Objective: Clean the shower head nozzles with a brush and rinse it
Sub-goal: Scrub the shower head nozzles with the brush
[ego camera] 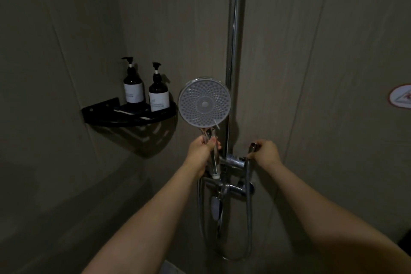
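Observation:
In the dim shower corner, my left hand (203,150) grips the chrome handle of the round shower head (204,102). Its grey nozzle face points toward me, held upright just left of the riser pipe. A thin pale stick, possibly a brush (216,125), crosses the lower rim of the face and runs into the same grip; its bristles cannot be made out. My right hand (264,151) curls around a chrome lever (253,146) on top of the mixer valve (233,162). No water shows.
A chrome riser pipe (233,29) runs up the wall. The shower hose (248,218) loops down below the valve. A black corner shelf (131,115) at the left holds two dark pump bottles (133,89). A red and white sticker (400,97) sits on the right wall.

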Tool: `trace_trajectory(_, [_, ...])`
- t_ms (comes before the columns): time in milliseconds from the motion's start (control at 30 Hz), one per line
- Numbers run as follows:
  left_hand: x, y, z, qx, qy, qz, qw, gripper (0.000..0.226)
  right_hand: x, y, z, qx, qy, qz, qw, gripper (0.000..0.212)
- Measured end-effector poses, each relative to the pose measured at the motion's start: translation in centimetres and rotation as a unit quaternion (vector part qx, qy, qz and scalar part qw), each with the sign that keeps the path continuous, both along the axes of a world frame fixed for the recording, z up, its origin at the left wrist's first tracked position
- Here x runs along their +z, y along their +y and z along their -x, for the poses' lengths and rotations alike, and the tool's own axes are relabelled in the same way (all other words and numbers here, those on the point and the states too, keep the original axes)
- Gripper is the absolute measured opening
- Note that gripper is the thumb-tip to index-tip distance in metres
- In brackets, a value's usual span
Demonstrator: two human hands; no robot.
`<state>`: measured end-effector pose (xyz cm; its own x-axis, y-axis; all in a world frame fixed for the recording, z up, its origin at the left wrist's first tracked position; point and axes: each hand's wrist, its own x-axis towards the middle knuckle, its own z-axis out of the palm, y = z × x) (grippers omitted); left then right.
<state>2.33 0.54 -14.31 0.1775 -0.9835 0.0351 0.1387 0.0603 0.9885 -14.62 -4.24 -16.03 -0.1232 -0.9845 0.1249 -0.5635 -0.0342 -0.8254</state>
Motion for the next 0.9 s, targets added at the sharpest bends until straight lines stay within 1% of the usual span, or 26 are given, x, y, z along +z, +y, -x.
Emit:
trace_trajectory(133, [-0.2, -0.1, -0.8, 0.003, 0.005, 0.006, 1.0, 0.02, -0.3, -1.3, -0.5, -0.002, -0.013, -0.008, 1.0, 0.031])
trace_trajectory(233, [-0.2, -0.3, -1.7, 0.006, 0.008, 0.005, 1.0, 0.021, -0.2, -2.1, -1.1, -0.006, -0.055, -0.028, 0.998, 0.032])
trace_trajectory(333, [-0.2, -0.6, -2.3, 0.023, 0.01, 0.014, 1.0, 0.021, -0.3, -2.8, -1.3, 0.0, -0.063, -0.041, 0.997, 0.029])
trace_trajectory(400, [-0.3, -0.7, -2.6, 0.028, 0.014, 0.01, 0.999, 0.021, -1.0, -2.4, -1.3, 0.005, -0.037, -0.052, 0.998, 0.023])
trace_trajectory(433, [-0.3, -0.7, -2.7, 0.027, 0.016, 0.006, 0.999, 0.02, -1.8, -2.2, -1.3, 0.008, -0.019, -0.054, 0.998, 0.023])
trace_trajectory(467, [-0.3, -0.7, -2.8, 0.025, 0.018, 0.003, 1.0, 0.019, -2.5, -2.0, -1.4, 0.01, -0.009, -0.045, 0.999, 0.021])
trace_trajectory(533, [-0.4, -0.6, -2.8, 0.021, 0.019, -0.002, 1.0, 0.017, -3.7, -1.6, -1.8, 0.016, 0.014, -0.018, 1.0, 0.01])
trace_trajectory(600, [-0.4, -0.6, -2.9, 0.023, 0.013, -0.007, 1.0, 0.017, -4.4, -1.5, -2.1, 0.016, 0.062, 0.003, 0.998, 0.015])
trace_trajectory(633, [-0.5, -0.6, -3.0, 0.025, 0.011, -0.008, 1.0, 0.017, -4.5, -1.7, -2.1, 0.015, 0.063, 0.004, 0.998, 0.017])
trace_trajectory(700, [-0.5, -0.7, -3.1, 0.026, 0.016, -0.01, 0.999, 0.017, -4.3, -1.7, -2.0, 0.037, 0.026, -0.028, 0.999, 0.014])
trace_trajectory(733, [-0.5, -0.6, -3.1, 0.023, 0.021, -0.01, 0.999, 0.017, -4.2, -1.8, -1.9, 0.05, 0.024, -0.045, 0.997, 0.012])
trace_trajectory(767, [-0.5, -0.6, -3.1, 0.021, 0.028, -0.011, 0.999, 0.016, -4.2, -1.9, -1.7, 0.059, 0.028, -0.058, 0.996, 0.015])
trace_trajectory(833, [-0.4, -0.6, -3.0, 0.019, 0.036, -0.011, 0.999, 0.016, -4.2, -2.1, -1.4, 0.062, 0.042, -0.056, 0.996, 0.021])
trace_trajectory(900, [-0.5, -0.8, -2.9, 0.022, 0.04, -0.011, 0.999, 0.017, -4.0, -1.9, -1.4, 0.045, 0.05, -0.036, 0.997, 0.013])
